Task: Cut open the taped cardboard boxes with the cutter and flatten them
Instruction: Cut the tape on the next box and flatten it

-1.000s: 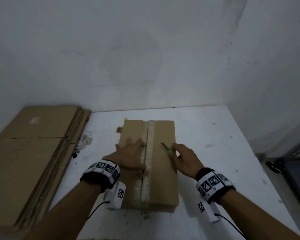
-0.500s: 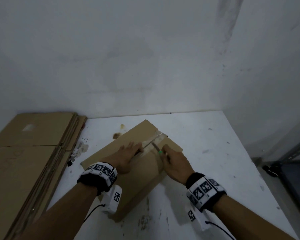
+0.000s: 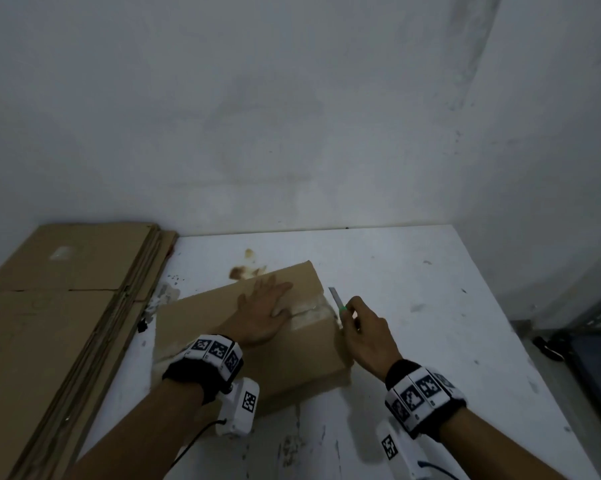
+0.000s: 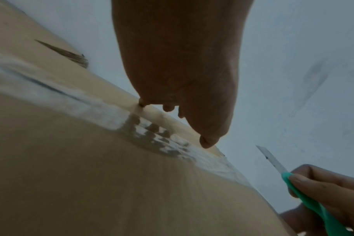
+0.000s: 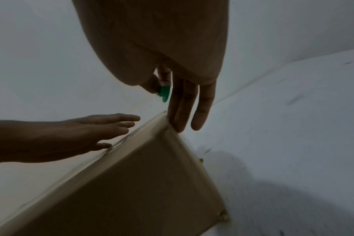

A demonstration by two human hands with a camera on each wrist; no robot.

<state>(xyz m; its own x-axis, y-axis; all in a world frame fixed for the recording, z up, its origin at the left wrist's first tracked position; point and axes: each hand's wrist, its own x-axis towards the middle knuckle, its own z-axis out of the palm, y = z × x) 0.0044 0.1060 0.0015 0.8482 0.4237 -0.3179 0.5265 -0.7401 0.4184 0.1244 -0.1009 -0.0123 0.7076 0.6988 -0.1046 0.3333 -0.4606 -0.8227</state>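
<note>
Cardboard box lay turned at an angle near the table's left edge, tape seam running toward its right end. Left hand pressed flat on the lid w/ straight fingers, beside the seam. Right hand pinched the green cutter just off the box's right end, blade up, other fingers touching the box corner. Risk, imo: if the blade enters the seam toward the left thumb, a slip could cut it; also the box could slide on the smooth table.
</note>
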